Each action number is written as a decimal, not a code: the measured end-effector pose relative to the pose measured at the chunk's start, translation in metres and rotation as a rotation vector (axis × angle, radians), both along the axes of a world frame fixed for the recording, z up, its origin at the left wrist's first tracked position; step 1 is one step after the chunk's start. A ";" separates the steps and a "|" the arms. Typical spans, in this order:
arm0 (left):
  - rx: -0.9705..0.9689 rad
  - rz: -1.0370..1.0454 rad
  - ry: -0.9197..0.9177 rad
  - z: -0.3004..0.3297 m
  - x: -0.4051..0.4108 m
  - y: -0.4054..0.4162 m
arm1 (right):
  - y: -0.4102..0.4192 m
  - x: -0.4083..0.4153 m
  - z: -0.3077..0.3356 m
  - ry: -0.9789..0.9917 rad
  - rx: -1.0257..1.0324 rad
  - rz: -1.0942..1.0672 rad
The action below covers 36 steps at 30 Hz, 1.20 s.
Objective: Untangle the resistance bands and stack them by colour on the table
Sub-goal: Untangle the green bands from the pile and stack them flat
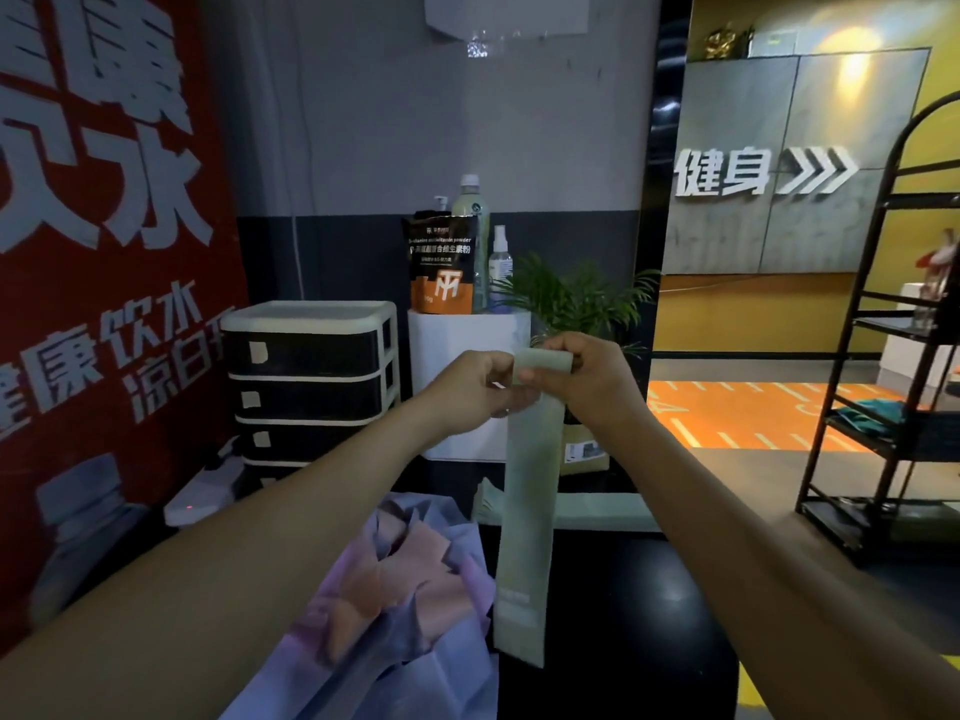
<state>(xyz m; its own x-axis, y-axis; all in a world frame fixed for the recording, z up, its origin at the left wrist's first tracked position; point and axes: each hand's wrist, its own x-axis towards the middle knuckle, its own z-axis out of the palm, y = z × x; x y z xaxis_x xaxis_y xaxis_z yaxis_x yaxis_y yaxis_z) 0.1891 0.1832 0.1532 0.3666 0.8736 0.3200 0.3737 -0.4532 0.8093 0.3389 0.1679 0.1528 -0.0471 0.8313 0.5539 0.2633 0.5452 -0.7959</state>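
1. Both hands are up at chest height in front of me. The left hand (470,387) has its fingers curled in, pinching the top of the green band (527,517) from the left side.
2. The right hand (582,379) grips that same top edge from the right, thumb and fingers closed over the folded end.
3. The green band hangs straight down from the two hands as one flat strip, its lower end dangling free above the dark table (613,615).
4. Below my left forearm I've got the tangled pile (395,589): lilac and pink bands mixed together on the table, just left of the hanging strip.
5. Behind the strip, more pale green bands (597,511) lie flat near the table's far edge.
6. Further back, a black-and-white drawer unit (311,381) stands to the left; a white pedestal (467,387) carries an orange-and-black pouch (441,267) and bottles, with a potted plant (576,298) beside it.
7. A black metal rack (883,366) stands at far right.
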 end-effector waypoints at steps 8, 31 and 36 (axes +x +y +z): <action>-0.118 0.017 -0.372 0.003 0.022 0.011 | 0.010 0.027 -0.046 0.158 -0.306 0.151; -0.482 0.537 -0.861 -0.104 0.018 0.087 | 0.062 0.147 -0.138 -0.128 -0.515 -0.405; -0.454 0.620 -0.483 -0.139 0.016 0.109 | 0.085 0.156 -0.145 -0.069 -0.450 -0.613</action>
<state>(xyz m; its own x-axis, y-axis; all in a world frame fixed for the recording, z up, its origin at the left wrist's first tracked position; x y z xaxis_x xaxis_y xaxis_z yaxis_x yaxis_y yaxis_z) 0.2053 0.2925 0.0138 -0.2967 0.9491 -0.1061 0.0178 0.1166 0.9930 0.4949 0.2531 0.0075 0.4731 0.8648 0.1680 0.4713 -0.0873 -0.8776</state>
